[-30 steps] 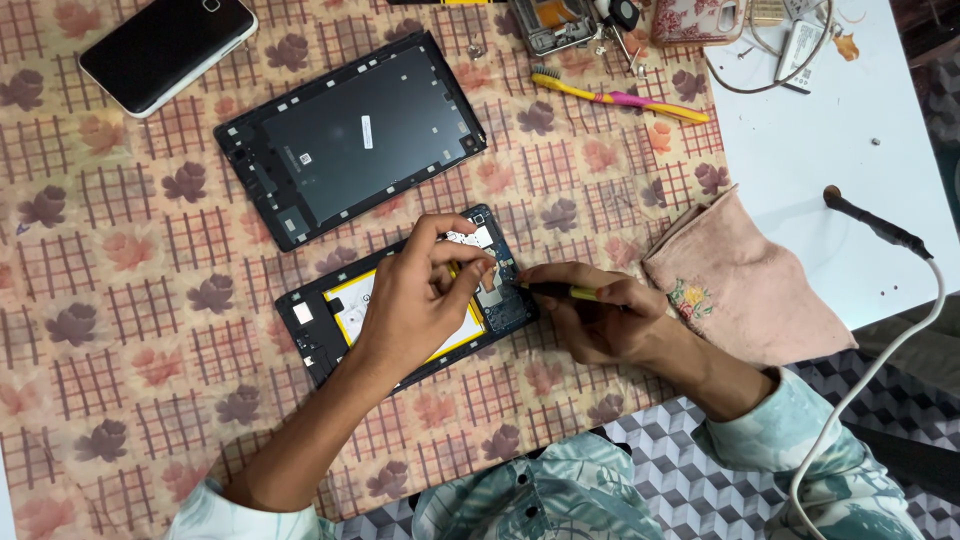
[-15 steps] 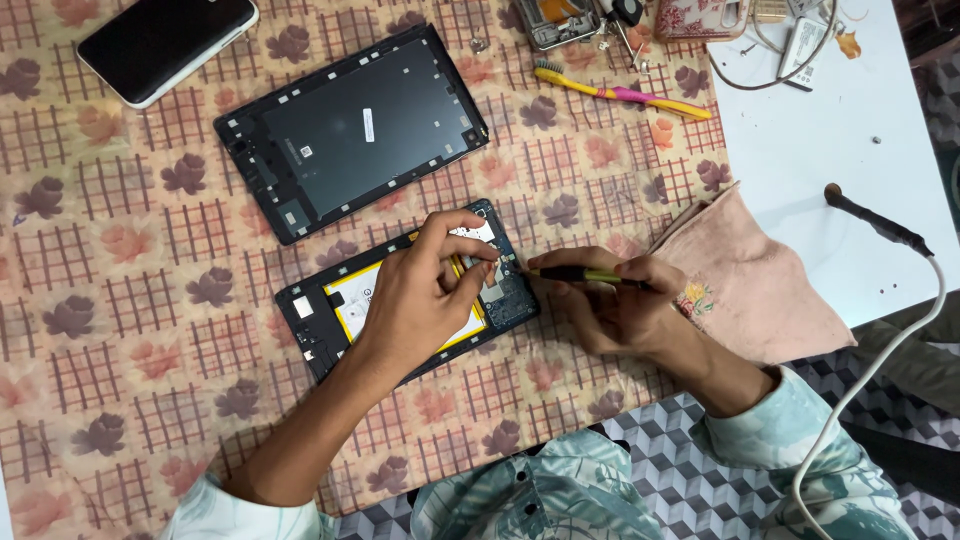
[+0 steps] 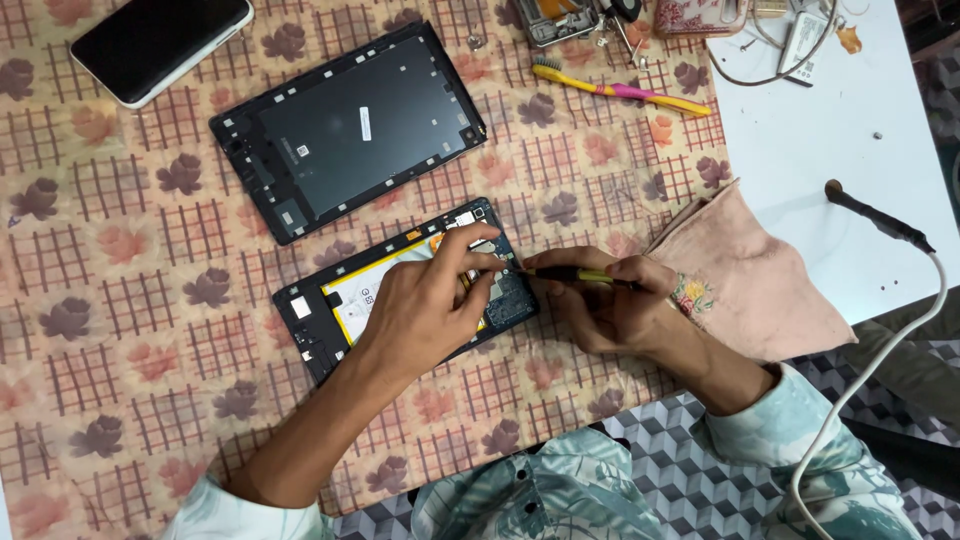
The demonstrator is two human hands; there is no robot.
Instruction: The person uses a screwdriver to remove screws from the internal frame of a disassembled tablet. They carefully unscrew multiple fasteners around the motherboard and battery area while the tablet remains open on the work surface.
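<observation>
An opened tablet [image 3: 330,300] lies on the patterned tablecloth, its white-and-yellow battery and blue circuit board exposed. My left hand [image 3: 425,305] rests on top of it, fingers pressing near the circuit board at the right end. My right hand [image 3: 605,305] grips a thin yellow-and-black screwdriver [image 3: 570,273], its tip pointing left at the board's right edge. The tablet's removed black back cover [image 3: 350,125] lies inside-up just beyond.
A black phone in a white case [image 3: 160,40] is at the far left. A yellow-pink toothbrush [image 3: 620,90], small parts and cables lie at the back. A pink cloth [image 3: 750,270] and a soldering iron [image 3: 880,220] with white cord sit on the right.
My right hand has lifted slightly and brought the screwdriver tip closer to the tablet's right edge. My left hand has stayed on the tablet.
</observation>
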